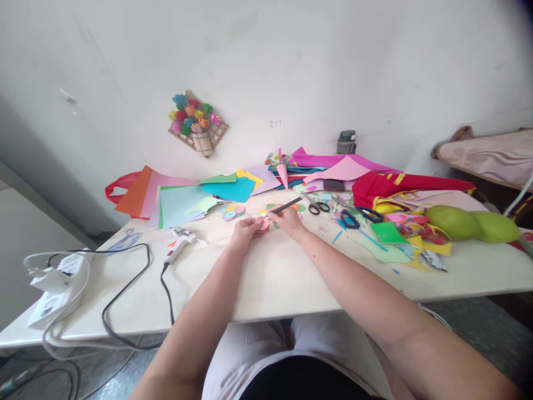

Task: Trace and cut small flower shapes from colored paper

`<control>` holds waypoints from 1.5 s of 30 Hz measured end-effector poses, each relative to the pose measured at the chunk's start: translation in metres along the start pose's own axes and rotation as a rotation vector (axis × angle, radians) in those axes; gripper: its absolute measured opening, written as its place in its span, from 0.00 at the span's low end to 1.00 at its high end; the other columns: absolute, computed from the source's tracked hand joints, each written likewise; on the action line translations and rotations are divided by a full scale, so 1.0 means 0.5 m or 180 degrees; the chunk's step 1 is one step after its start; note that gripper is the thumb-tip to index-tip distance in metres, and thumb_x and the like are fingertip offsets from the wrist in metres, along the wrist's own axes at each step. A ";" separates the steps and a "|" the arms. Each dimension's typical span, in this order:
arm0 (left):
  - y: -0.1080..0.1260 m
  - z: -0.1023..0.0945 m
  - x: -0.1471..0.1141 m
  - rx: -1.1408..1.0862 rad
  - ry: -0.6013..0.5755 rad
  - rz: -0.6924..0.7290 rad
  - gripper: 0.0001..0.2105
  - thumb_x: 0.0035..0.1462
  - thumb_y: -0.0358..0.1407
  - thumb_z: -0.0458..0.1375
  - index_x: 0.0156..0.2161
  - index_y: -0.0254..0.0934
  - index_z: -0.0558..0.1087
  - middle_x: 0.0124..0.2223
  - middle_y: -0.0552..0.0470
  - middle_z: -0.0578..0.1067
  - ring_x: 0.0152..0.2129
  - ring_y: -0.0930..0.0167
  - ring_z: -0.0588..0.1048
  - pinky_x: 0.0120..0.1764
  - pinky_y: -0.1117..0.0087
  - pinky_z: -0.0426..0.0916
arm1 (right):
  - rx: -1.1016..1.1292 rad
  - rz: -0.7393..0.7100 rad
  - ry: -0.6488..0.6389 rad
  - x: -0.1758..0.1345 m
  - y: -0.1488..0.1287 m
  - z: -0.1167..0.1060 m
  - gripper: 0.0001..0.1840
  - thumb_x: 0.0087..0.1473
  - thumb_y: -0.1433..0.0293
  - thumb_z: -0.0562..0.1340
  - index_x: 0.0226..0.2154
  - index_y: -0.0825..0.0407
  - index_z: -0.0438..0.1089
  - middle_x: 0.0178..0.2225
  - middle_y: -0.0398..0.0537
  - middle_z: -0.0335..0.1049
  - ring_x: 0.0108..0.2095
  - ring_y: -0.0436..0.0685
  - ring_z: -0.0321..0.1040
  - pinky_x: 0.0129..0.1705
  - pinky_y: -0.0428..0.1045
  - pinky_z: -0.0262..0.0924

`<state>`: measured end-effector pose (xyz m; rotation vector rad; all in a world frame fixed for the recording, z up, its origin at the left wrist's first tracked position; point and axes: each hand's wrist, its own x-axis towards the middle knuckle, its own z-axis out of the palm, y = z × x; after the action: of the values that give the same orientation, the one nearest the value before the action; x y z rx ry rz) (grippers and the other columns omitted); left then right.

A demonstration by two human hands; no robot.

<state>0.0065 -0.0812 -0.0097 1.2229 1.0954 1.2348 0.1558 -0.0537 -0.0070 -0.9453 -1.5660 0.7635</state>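
My right hand (285, 220) is closed around a dark pencil or pen (287, 205), its upper end pointing up and to the right. Pinched in my left hand (249, 229) is a small pink paper piece (265, 223), close to the fingers of my right hand. Small round paper pieces (234, 212) in several colours lie just left of and beyond my hands. More coloured paper rounds (297, 207) sit behind my right hand, partly hidden by it.
A glue gun (180, 244) and a power strip (62, 283) with cables lie at left. Coloured paper sheets (179, 203) spread along the back. Black-handled scissors (318, 208), blue-handled scissors (350, 219), paper scraps (381, 247) and green fruit-like objects (452, 222) are at right.
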 end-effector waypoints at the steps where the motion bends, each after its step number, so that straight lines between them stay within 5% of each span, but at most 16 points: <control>1: 0.000 0.000 0.000 -0.0001 0.0008 -0.0008 0.15 0.36 0.44 0.66 0.24 0.33 0.71 0.24 0.51 0.75 0.23 0.70 0.74 0.30 0.69 0.67 | 0.0007 0.0005 -0.0004 0.000 -0.001 0.000 0.06 0.43 0.69 0.59 0.25 0.54 0.71 0.22 0.45 0.71 0.24 0.51 0.67 0.29 0.46 0.63; 35: 0.001 0.001 -0.003 -0.0039 0.0031 -0.0010 0.15 0.35 0.44 0.66 0.24 0.33 0.71 0.24 0.51 0.75 0.24 0.69 0.75 0.32 0.68 0.69 | -0.0133 0.0190 0.0189 0.001 -0.003 -0.007 0.06 0.42 0.69 0.59 0.21 0.55 0.69 0.18 0.45 0.69 0.22 0.51 0.66 0.26 0.45 0.61; 45: 0.000 0.000 -0.003 0.0039 -0.0098 0.0050 0.16 0.38 0.45 0.65 0.25 0.32 0.71 0.25 0.49 0.75 0.25 0.68 0.75 0.32 0.68 0.68 | 0.0502 0.0115 -0.0030 -0.006 -0.021 -0.003 0.09 0.41 0.66 0.61 0.26 0.56 0.71 0.22 0.45 0.69 0.21 0.48 0.63 0.25 0.44 0.60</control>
<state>0.0064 -0.0826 -0.0096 1.2581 1.0742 1.2190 0.1556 -0.0613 0.0007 -0.8571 -1.4770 0.9042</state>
